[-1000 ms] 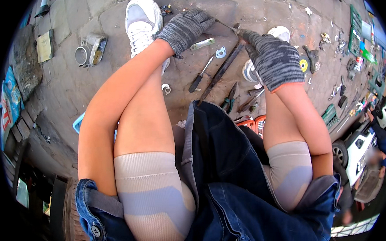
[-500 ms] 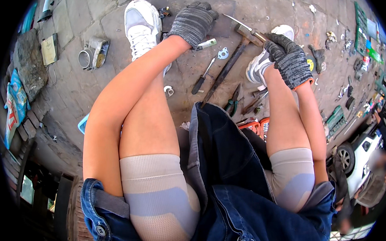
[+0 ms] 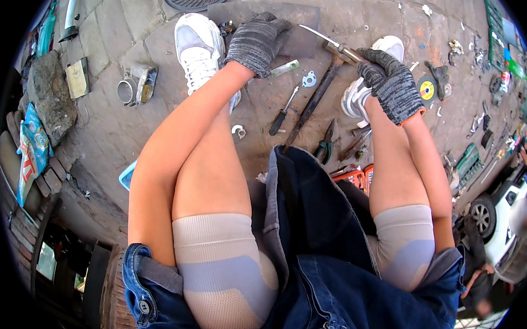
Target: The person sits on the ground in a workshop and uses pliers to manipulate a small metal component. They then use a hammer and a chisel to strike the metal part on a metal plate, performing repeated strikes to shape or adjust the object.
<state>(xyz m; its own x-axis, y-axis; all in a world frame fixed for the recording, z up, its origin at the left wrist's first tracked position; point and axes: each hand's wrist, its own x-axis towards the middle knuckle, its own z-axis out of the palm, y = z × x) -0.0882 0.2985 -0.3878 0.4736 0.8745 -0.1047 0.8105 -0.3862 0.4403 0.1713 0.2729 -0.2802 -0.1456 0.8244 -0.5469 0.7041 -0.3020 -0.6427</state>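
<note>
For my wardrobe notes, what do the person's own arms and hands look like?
Both the left hand and right hand wear knitted gloves in mottled dark and light grey; the right one's cuff is edged orange. The forearms are bare below rolled blue denim sleeves with grey lining.

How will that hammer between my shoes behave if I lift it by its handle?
The hammer will probably feel head-heavy, since its head looks like solid metal. Its long, straight handle should stay stiff, though the blocky head might make it twist.
</note>
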